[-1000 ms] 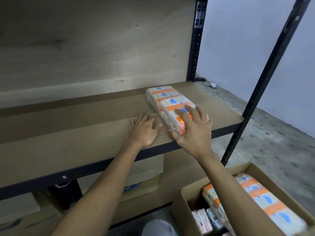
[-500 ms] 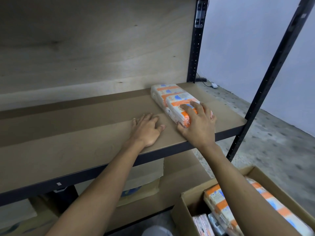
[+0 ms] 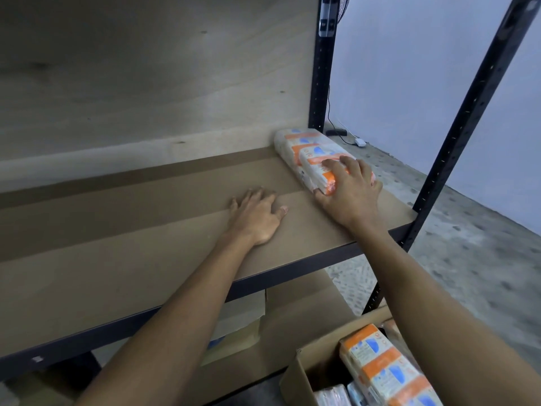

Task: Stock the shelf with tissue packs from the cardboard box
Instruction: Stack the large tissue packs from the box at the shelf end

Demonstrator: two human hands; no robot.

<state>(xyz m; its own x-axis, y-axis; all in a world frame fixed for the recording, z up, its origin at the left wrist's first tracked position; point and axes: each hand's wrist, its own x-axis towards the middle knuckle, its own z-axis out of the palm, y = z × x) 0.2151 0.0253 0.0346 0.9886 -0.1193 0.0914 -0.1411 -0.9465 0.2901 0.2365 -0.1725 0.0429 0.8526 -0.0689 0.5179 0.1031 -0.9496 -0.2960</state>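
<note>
A tissue pack (image 3: 304, 149), white with orange bands and blue marks, lies flat on the shelf board (image 3: 140, 235) in the middle right of the frame. Its far end is close to the plywood back panel (image 3: 146, 71), just beside the rear black upright (image 3: 322, 83). The right hand (image 3: 348, 196) grips the pack's near end: the fingers curl over the top and the thumb lies against the near left corner. The left hand (image 3: 257, 218) rests palm down on the bare board to the left of the pack, fingers straight and slightly spread, not touching the pack.

In the lower right corner the cardboard box (image 3: 307, 367) stands open on the floor, partly hidden by the right forearm. A second tissue pack (image 3: 380, 367) of the same print lies in it, tilted, and smaller wrapped packs (image 3: 333, 397) show at the bottom edge of the frame.

The front black upright (image 3: 468, 112) crosses the upper right of the frame at a slant. Behind the shelf, on the speckled floor (image 3: 468, 244), a small white adapter (image 3: 360, 142) lies with a dark cable by the pale wall (image 3: 409, 68). Flattened cardboard (image 3: 243, 317) shows under the shelf board.
</note>
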